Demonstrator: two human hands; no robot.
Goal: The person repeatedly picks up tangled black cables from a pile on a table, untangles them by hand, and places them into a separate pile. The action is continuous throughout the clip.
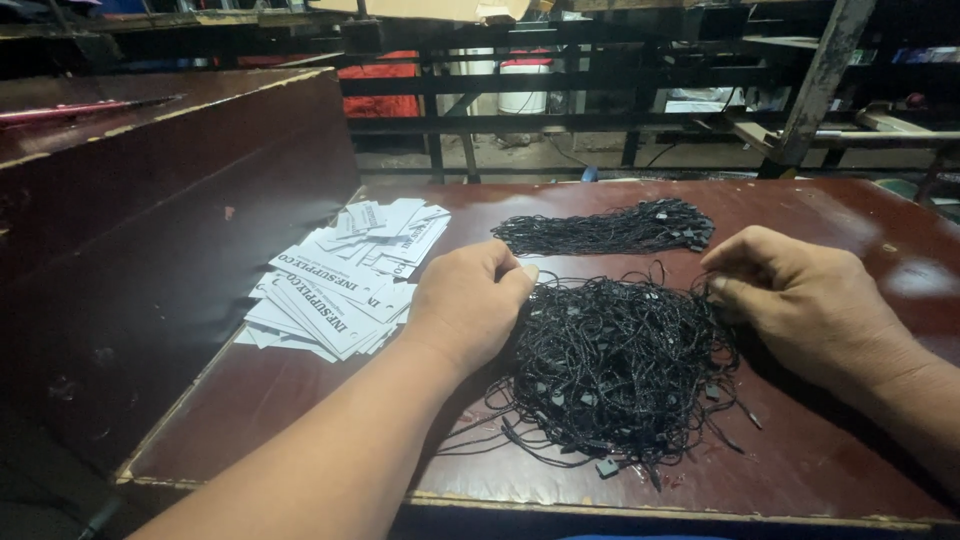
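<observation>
A tangled heap of thin black strings with small black plastic tabs (pixel 615 365) lies on the dark red-brown table (pixel 820 460) in front of me. My left hand (pixel 468 305) rests against the heap's left edge, fingers curled with the tips at the strings. My right hand (pixel 800 295) is at the heap's upper right edge, fingertips pinched together on a strand. Behind the heap lies a tidier bundle of the same black strings (pixel 610 230).
A loose stack of white printed paper tags (pixel 345 280) lies at the table's left side. A tall dark wooden box (pixel 130 250) stands along the left. Black metal racks (pixel 600 90) and a white container (pixel 523 85) are behind the table.
</observation>
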